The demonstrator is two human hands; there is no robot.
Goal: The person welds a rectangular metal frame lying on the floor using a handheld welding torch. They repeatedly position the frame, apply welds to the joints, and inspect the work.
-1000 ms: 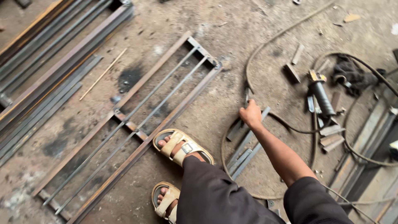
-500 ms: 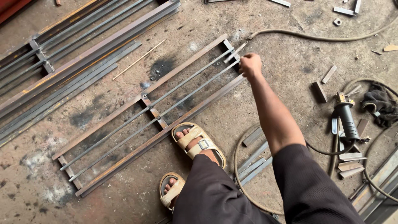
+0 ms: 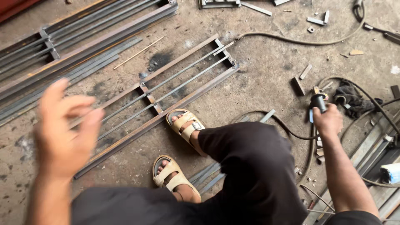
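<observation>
Two hands, right hand (image 3: pixel 328 121) closed on one black tool handle (image 3: pixel 318 101), left hand (image 3: pixel 66 127) blurred, fingers open, one metal frame (image 3: pixel 166 93), two sandals (image 3: pixel 185 127)

- Grinder (image 3: pixel 317 101): black handheld tool, mostly hidden by the right hand (image 3: pixel 328 121); only the dark cylindrical end shows above the fist. Sits low over the concrete floor, near small metal offcuts, just left of a dark rag.
- Cable (image 3: pixel 287 131): black, runs from the grinder area, curving left along the floor toward the knee.
- Left hand (image 3: pixel 66 129): blurred, raised, fingers spread, holding nothing; over the frame's lower-left end in view.
</observation>
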